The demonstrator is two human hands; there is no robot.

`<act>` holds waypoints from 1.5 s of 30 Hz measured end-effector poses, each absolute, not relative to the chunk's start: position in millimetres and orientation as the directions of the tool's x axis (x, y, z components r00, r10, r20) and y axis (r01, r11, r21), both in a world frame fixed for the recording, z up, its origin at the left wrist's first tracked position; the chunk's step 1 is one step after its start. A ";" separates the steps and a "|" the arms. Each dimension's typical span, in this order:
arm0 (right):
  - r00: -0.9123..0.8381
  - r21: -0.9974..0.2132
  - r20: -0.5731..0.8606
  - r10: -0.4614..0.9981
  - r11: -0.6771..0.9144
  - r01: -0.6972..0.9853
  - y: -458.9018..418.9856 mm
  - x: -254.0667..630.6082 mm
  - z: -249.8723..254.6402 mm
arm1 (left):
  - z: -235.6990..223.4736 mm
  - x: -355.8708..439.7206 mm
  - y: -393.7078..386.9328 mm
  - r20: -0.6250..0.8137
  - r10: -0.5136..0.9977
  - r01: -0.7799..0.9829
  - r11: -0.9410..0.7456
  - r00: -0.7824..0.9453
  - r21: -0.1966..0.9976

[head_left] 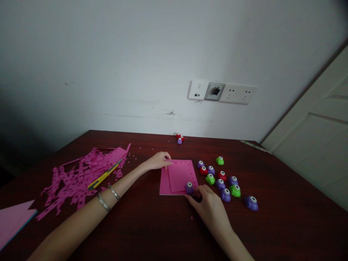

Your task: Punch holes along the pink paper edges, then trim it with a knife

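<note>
A small square of pink paper point(181, 176) lies over a larger pink sheet point(164, 184), and a row of small punched holes runs along its top and right edges. My left hand point(159, 160) pinches the upper left corner of the paper. At the lower right corner sits a purple craft punch point(189, 188) with a white and dark round button. My right hand point(208, 202) has thumb and forefinger closed about the base of this punch; the exact contact is partly hidden.
Several purple, red and green punches point(220, 184) stand to the right, with a small group point(179, 141) near the wall. Pink paper scraps point(78, 177) and a yellow utility knife point(104, 175) lie left. Folded pink sheets point(13, 221) are at the near left edge.
</note>
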State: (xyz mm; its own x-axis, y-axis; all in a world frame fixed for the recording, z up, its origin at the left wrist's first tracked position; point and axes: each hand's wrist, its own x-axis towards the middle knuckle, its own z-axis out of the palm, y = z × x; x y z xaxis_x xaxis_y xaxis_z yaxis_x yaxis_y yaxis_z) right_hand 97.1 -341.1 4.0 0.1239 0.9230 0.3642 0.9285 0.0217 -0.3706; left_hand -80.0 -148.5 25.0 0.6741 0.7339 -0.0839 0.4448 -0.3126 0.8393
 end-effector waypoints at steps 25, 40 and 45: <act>-0.064 -0.671 -0.013 0.998 0.039 0.740 -320.9 129.2 23.8 | 50.4 -75.5 -166.5 0.045 0.740 0.556 -0.542 0.671 0.630; -0.057 -0.645 0.054 0.997 0.078 0.760 -314.0 114.9 17.1 | 51.3 -69.6 -170.9 0.093 0.641 0.492 -0.665 0.762 0.562; -0.102 -0.629 0.066 0.993 0.121 0.768 -310.9 111.3 21.4 | 48.1 -72.3 -173.0 0.169 0.525 0.421 -0.804 0.834 0.420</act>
State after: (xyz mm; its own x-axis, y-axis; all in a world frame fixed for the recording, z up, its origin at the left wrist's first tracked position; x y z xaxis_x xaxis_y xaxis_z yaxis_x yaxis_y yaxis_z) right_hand 111.3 -310.9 21.4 -0.1018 0.9926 0.0663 0.7678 0.1208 -0.6292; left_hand -72.3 -173.0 48.1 0.8344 0.5246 0.1693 0.4206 -0.8044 0.4196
